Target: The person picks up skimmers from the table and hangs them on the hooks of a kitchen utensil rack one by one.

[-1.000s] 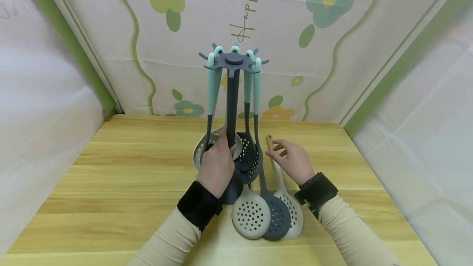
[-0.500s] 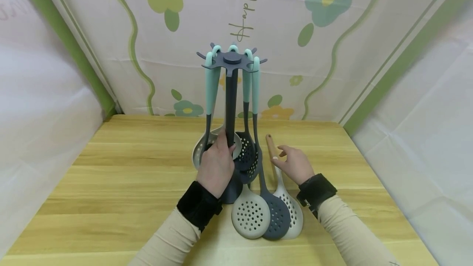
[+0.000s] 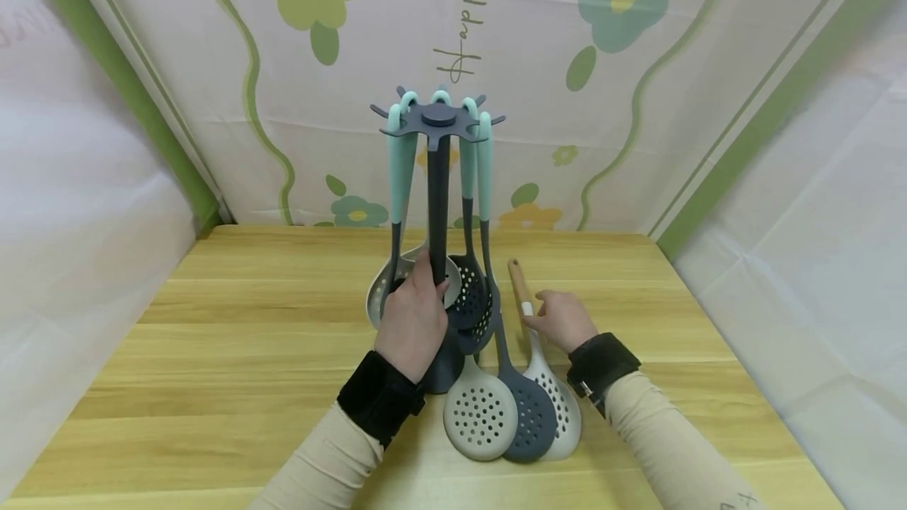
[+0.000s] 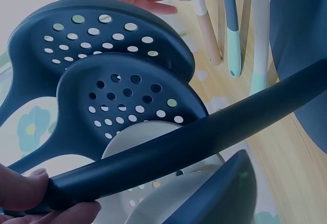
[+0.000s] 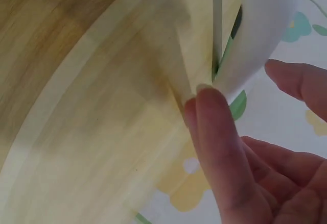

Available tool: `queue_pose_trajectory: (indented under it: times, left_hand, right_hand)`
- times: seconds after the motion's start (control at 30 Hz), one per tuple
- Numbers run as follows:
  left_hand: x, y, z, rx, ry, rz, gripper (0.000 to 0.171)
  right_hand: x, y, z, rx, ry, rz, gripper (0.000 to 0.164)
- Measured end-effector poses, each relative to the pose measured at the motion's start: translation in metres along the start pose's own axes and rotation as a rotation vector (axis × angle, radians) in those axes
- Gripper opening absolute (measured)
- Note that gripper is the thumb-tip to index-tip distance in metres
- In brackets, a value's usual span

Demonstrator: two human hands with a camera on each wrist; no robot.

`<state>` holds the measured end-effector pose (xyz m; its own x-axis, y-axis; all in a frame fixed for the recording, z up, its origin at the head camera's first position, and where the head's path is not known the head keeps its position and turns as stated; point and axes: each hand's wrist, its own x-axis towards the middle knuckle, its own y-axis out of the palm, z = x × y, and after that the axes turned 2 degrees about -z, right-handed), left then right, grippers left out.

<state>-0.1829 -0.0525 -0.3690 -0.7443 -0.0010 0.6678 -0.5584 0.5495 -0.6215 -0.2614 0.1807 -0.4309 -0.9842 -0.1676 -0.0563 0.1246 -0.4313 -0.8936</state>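
My left hand (image 3: 411, 321) grips the dark pole of a utensil rack (image 3: 438, 203) low down, its thumb and fingers round the pole (image 4: 153, 157) in the left wrist view. Several utensils with mint handles (image 3: 397, 171) hang from the rack's hooked top, dark perforated ladles (image 4: 122, 96) among them. A white skimmer (image 3: 563, 427) with a wooden handle lies on the table at the right. Beside its neck is my right hand (image 3: 563, 321), fingertips close to the white stem. In the right wrist view, thumb and fingers (image 5: 222, 147) stand apart around the white shape.
A beige skimmer (image 3: 480, 415) and a grey-blue skimmer (image 3: 534, 412) lie overlapping next to the white one, in front of the rack. The wooden table (image 3: 248, 352) ends at a flower-printed cloth (image 3: 524, 22) behind, with white cloth at both sides.
My right hand has moved down the white skimmer from its wooden handle to its neck. The left hand keeps its grip on the rack's pole.
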Motion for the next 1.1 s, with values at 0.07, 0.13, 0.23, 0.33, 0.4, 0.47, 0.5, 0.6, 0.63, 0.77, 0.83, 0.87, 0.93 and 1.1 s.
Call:
queue_pose_trajectory:
  times: [0.07, 0.13, 0.23, 0.33, 0.4, 0.47, 0.5, 0.6, 0.63, 0.77, 0.83, 0.87, 0.93, 1.1]
  left_hand:
    - [0.0, 0.001, 0.0, 0.003, 0.004, 0.002, 0.043]
    - [0.0, 0.001, 0.001, 0.002, 0.004, 0.004, 0.043]
    - [0.001, 0.002, 0.001, -0.001, -0.002, 0.007, 0.043]
    - [0.001, 0.001, 0.001, -0.006, -0.008, 0.01, 0.043]
    - [0.001, 0.001, 0.001, -0.007, -0.004, 0.007, 0.043]
    - [0.001, 0.001, 0.001, -0.007, 0.0, 0.004, 0.043]
    - [0.0, 0.001, 0.001, -0.006, 0.004, 0.002, 0.043]
    - [0.0, 0.001, 0.001, -0.002, 0.009, -0.001, 0.043]
    - [0.0, 0.001, 0.002, 0.001, 0.009, -0.002, 0.042]
    - [0.0, -0.001, 0.002, 0.006, 0.008, -0.006, 0.041]
    - [0.001, -0.002, 0.001, 0.002, -0.002, 0.004, 0.041]
    - [0.001, -0.002, 0.001, -0.007, -0.01, 0.013, 0.042]
    - [0.002, -0.003, 0.0, -0.025, -0.026, 0.036, 0.042]
    - [0.003, -0.005, 0.0, -0.068, -0.053, 0.073, 0.045]
  right_hand:
    - [0.001, 0.001, 0.0, 0.03, 0.02, 0.028, 0.058]
    - [0.001, 0.001, 0.001, 0.053, 0.039, 0.044, 0.057]
    - [0.001, 0.003, 0.001, 0.064, 0.052, 0.044, 0.042]
    - [0.003, 0.006, 0.001, 0.073, 0.059, 0.045, 0.027]
    - [0.004, 0.008, 0.0, 0.086, 0.065, 0.053, 0.023]
    - [0.005, 0.009, -0.002, 0.099, 0.067, 0.062, 0.023]
    - [0.005, 0.01, -0.002, 0.101, 0.066, 0.065, 0.023]
    - [0.006, 0.011, -0.003, 0.113, 0.07, 0.076, 0.024]
    - [0.006, 0.011, -0.002, 0.109, 0.068, 0.077, 0.024]
    - [0.006, 0.011, 0.0, 0.093, 0.073, 0.097, 0.021]
    - [0.007, 0.011, 0.001, 0.089, 0.077, 0.112, 0.019]
    - [0.007, 0.011, 0.001, 0.089, 0.078, 0.119, 0.018]
    - [0.007, 0.01, 0.001, 0.093, 0.083, 0.13, 0.017]
    - [0.006, 0.011, -0.002, 0.117, 0.087, 0.139, 0.02]
